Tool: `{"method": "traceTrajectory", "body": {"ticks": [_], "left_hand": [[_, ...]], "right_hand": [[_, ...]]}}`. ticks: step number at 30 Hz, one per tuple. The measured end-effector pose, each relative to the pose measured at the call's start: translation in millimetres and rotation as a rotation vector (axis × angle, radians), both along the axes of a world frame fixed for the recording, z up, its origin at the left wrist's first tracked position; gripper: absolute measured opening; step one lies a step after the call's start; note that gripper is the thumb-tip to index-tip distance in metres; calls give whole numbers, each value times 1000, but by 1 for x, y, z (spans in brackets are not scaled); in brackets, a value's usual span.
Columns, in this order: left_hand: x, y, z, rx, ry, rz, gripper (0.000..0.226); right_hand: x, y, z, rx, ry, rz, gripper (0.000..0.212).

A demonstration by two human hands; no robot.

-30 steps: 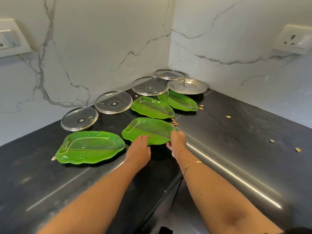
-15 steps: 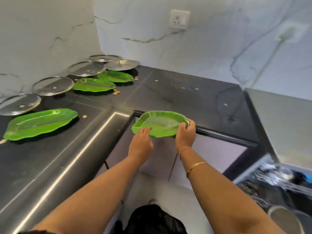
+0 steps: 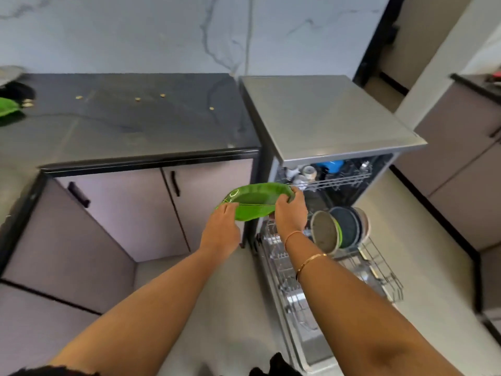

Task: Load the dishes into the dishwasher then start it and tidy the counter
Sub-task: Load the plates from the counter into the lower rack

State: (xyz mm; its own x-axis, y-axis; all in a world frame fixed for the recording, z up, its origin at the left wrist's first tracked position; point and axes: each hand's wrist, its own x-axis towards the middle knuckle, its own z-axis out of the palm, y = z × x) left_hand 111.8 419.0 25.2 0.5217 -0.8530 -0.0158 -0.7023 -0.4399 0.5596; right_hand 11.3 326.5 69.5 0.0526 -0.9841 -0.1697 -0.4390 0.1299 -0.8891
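Both hands hold one green leaf-shaped plate [image 3: 254,199]: the left hand [image 3: 221,226] has its fingers curled over the near left rim, and the right hand [image 3: 290,213] has its fingers wrapped round the right end. The forearms reach forward, nearly straight, with two thin bangles [image 3: 311,260] on the right wrist. The plate hangs in the air, slightly tilted, at the front left corner of the open dishwasher [image 3: 325,118], above the pulled-out lower rack [image 3: 379,267], where round dishes [image 3: 325,232] stand on edge.
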Motion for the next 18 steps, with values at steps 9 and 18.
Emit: {"method": "traceTrajectory", "body": {"ticks": [9, 18], "left_hand": [[-134, -78, -37, 69, 124, 4, 50], [-245, -153, -107, 226, 347, 156, 50]], "right_hand": [[-156, -83, -55, 466, -172, 137, 34], [-245, -161, -131, 278, 225, 280, 40]]}}
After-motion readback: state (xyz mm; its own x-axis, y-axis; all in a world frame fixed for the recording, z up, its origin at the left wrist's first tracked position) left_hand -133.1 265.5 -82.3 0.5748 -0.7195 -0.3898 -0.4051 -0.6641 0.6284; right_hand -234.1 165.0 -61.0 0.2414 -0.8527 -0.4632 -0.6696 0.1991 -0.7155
